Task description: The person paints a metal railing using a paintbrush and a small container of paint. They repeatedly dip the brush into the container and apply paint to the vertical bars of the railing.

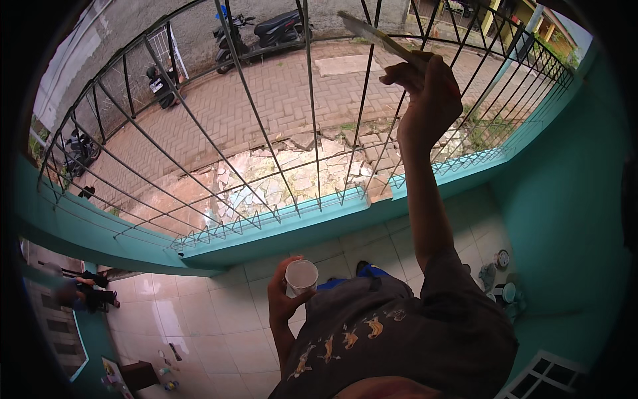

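My left hand (285, 294) is wrapped round a small cup (302, 276) at waist height; a pale surface shows inside its rim. Raised high in front of the window bars, my right hand (432, 95) grips a long, thin paintbrush-like tool (384, 40), whose far end points up and left. Its exact kind cannot be told against the light. Behind this hand stands a dark metal window grille (311, 99), its bars running down to the turquoise sill (279, 219). Whether the tool touches a bar cannot be told.
A turquoise wall (553, 184) rises on the right, with containers (508, 292) on the floor beside it. At the lower left, tools (174, 351) lie on floor tiles near a brown box (139, 375). One person (89, 294) sits at the left; another (162, 87) crouches outside near a motor scooter (279, 30).
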A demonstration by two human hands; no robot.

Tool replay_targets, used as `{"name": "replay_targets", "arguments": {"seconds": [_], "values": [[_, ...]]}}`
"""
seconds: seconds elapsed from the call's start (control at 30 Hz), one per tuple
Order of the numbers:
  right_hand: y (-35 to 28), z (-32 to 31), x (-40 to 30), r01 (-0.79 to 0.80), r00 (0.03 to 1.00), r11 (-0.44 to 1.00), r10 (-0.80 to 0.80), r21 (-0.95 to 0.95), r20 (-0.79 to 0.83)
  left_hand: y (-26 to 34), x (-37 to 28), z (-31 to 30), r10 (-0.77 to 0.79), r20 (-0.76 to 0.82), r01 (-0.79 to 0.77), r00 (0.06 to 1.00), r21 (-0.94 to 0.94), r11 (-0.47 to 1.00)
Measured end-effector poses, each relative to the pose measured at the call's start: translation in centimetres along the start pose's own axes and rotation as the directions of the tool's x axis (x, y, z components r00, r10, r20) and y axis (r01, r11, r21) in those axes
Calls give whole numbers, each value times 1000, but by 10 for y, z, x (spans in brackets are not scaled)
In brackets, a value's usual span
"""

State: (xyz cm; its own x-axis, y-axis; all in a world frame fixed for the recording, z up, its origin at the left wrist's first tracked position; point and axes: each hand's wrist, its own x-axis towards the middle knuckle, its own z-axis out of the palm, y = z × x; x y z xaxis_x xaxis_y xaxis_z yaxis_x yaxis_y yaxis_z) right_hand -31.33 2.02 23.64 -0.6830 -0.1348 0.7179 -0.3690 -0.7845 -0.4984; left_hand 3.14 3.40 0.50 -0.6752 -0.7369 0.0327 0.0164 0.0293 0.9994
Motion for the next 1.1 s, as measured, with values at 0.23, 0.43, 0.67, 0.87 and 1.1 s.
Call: {"name": "replay_targets", "arguments": {"seconds": [0.23, 0.43, 0.67, 0.87, 1.1], "values": [[39, -20, -23, 345, 907, 829, -174, -440, 383, -11, -3, -4, 14, -19, -14, 1000, 2, 1000], [42, -63, -78, 337, 924, 844, -213, -417, 317, -1, -6, -2, -42, -43, 41, 998, -28, 999], [22, -131, -157, -361, 932, 858, 349, -366, -101, -19, -12, -9, -86, -88, 93, 992, 73, 993], [-4, -113, -130, -373, 924, 914, 351, -160, -153, -30, -9, -8, -75, -58, 80, 996, 86, 993], [-15, -30, -1, 151, 972, 987, -158, 53, 176, -17, 2, -4, -68, -29, 70, 997, 85, 994]]}}
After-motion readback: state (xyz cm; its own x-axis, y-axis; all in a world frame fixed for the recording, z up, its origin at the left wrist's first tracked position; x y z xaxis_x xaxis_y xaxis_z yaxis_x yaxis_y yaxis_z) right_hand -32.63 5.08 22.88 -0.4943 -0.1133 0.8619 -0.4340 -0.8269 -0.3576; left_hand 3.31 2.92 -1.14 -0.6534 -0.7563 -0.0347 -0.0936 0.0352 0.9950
